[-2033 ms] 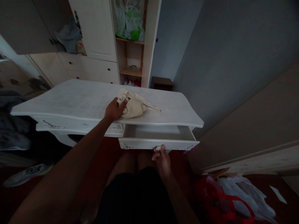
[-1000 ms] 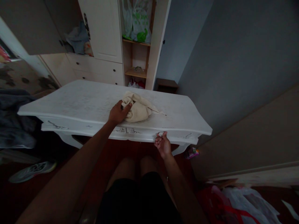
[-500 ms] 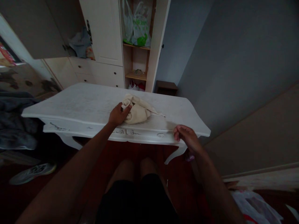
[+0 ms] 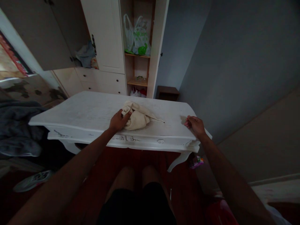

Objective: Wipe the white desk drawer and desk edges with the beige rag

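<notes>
A crumpled cream cloth (image 4: 137,120) lies in a heap on the white table (image 4: 93,106), near its front edge. One thin tail of it trails to the right and ends in a dark tip. My left hand (image 4: 118,121) grips the cloth's left side, thumb and fingers closed on a bunched fold. Well to the right, by the table's right end, my right hand (image 4: 195,124) is apart from the cloth. Its fingers are curled together just above the tabletop, and whatever they may hold is too small to make out.
Behind the table stands a white wardrobe (image 4: 109,47) with open doors and plastic bags (image 4: 142,40) on a shelf. A low brown cabinet (image 4: 167,91) is beside it. Grey fabric (image 4: 18,128) is piled at left, a shoe (image 4: 32,181) on the floor.
My right hand has moved right and a little up, from the table's front edge to above its right end. My left hand keeps its grip on the cloth. The camera view has shifted slightly.
</notes>
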The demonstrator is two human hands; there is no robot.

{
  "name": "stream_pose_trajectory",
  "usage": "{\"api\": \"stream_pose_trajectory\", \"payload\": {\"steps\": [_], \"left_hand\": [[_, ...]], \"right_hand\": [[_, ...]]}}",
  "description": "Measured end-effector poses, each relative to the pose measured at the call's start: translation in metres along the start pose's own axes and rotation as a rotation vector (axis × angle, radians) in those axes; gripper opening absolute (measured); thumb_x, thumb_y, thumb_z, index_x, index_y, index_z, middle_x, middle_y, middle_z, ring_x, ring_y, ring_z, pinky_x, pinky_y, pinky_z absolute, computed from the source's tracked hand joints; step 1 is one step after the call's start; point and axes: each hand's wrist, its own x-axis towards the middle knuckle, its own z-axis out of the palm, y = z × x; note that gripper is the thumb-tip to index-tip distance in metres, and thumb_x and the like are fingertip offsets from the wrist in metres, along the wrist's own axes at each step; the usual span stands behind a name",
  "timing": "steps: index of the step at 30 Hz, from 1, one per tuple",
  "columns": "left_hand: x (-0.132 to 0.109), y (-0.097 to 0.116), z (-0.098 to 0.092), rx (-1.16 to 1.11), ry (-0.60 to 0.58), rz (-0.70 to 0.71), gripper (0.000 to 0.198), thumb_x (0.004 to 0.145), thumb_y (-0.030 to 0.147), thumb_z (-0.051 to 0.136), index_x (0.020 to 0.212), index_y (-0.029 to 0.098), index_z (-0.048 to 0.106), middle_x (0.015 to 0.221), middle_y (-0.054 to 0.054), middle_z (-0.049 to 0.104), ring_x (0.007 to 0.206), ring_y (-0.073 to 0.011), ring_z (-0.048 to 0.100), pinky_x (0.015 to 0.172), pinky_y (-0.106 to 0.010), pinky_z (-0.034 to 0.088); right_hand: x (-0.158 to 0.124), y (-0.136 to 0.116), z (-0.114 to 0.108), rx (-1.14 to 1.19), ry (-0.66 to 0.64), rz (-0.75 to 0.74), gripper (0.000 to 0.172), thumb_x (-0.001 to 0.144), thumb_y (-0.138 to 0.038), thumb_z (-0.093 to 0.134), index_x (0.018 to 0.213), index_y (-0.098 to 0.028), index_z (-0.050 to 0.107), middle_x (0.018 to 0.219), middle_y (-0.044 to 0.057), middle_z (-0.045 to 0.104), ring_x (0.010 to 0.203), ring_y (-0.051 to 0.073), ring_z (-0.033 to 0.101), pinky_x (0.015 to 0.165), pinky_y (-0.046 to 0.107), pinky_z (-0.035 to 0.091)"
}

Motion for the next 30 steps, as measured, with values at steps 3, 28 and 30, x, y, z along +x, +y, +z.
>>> {"api": "stream_pose_trajectory", "payload": {"steps": [3, 28, 30], "left_hand": [[0.014, 0.014, -0.010, -0.170, -0.246, -0.046, 0.062, 0.080, 0.071, 0.047, 0.107, 0.018, 0.065, 0.102, -0.010, 0.073, 0.094, -0.0272, 0.067, 0.079, -0.033, 0.049], [-0.048, 0.112, 0.047, 0.209, -0.108, 0.267, 0.042, 0.077, 0.032, 0.062, 0.117, 0.020, 0.057, 0.115, -0.013, 0.060, 0.106, -0.0271, 0.059, 0.091, -0.038, 0.048], [-0.085, 0.098, 0.036, 0.120, -0.093, 0.304, 0.042, 0.076, 0.030, 0.063, 0.117, 0.024, 0.056, 0.117, -0.011, 0.060, 0.108, -0.0252, 0.058, 0.094, -0.036, 0.047]], "right_hand": [[-0.001, -0.001, 0.000, 0.055, 0.033, 0.006, 0.051, 0.062, -0.064, 0.077, 0.066, -0.015, 0.064, 0.054, 0.004, 0.063, 0.046, 0.010, 0.052, 0.043, 0.023, 0.040], [-0.005, 0.002, 0.001, 0.011, 0.025, -0.052, 0.048, 0.067, -0.062, 0.073, 0.064, -0.016, 0.063, 0.053, 0.003, 0.061, 0.045, 0.009, 0.049, 0.043, 0.022, 0.039], [-0.005, 0.002, 0.001, 0.008, 0.015, -0.042, 0.047, 0.068, -0.061, 0.073, 0.065, -0.016, 0.063, 0.053, 0.003, 0.061, 0.045, 0.010, 0.049, 0.043, 0.022, 0.039]]}}
